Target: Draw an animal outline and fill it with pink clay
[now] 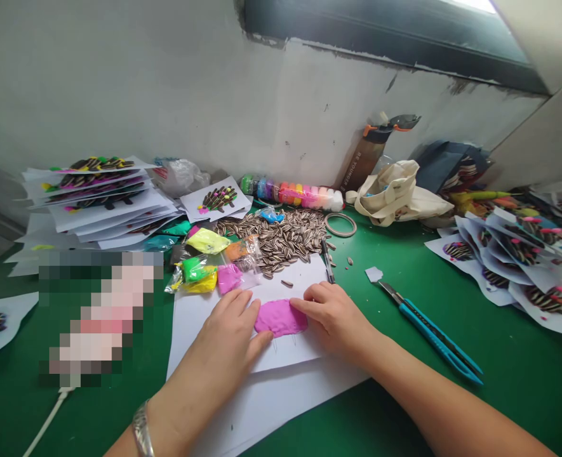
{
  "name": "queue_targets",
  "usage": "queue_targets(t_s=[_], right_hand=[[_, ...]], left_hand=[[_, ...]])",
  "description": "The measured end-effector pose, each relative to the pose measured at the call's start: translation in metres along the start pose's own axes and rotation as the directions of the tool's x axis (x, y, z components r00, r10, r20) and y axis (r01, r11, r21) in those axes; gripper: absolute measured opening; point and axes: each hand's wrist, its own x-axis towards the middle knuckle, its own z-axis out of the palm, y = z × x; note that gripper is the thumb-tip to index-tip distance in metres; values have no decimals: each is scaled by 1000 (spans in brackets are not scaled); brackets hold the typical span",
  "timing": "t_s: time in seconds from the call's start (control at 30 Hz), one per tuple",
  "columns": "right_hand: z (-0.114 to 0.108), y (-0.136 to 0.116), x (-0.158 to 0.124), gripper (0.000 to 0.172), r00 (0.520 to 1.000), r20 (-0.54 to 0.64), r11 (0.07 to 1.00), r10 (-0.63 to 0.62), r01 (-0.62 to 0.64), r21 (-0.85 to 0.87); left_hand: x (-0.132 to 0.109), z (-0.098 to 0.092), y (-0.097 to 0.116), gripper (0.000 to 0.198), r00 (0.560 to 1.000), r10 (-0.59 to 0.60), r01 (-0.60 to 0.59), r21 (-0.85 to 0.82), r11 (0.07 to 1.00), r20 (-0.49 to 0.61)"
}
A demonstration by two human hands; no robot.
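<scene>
In the head view, our pink clay lies as a flat, rough-edged patch on a white paper sheet. Its right end sits under the fingers of our right hand, which hide that part of it. Our left hand lies just beside the clay, with its thumb reaching the lower left edge. The fingers of both hands are spread and released, not clenched, and neither hand grasps anything. A silver bangle circles the left wrist, and both forearms run off the bottom of the frame.

Just beyond the clay is a heap of striped sunflower seeds, with clear bags of colored clay to its left. To the right of the clay, a blue craft knife lies on the green surface. Farther behind the clay are a row of clay tubes, a tape roll, a bottle and a canvas bag. Stacks of seed-decorated cards lie to the far left, and more cards to the far right run out of the frame. A pixelated patch left of the clay hides whatever lies there.
</scene>
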Motion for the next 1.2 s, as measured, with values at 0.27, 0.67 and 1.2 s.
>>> queue_targets(t_s=[0.27, 0.67, 1.2], right_hand=[[4, -5, 4, 39, 1000, 4, 1000, 11, -11, -6], [-1, -4, 9, 41, 998, 41, 995, 42, -46, 94], [11, -6, 6, 35, 999, -51, 998, 6, -9, -61]], left_hand=[[0, 0, 1, 24, 1000, -10, 10, 10, 1000, -4], [-1, 2, 2, 25, 999, -22, 22, -9, 1000, -24], [-3, 4, 1, 25, 999, -28, 28, -9, 1000, -39]])
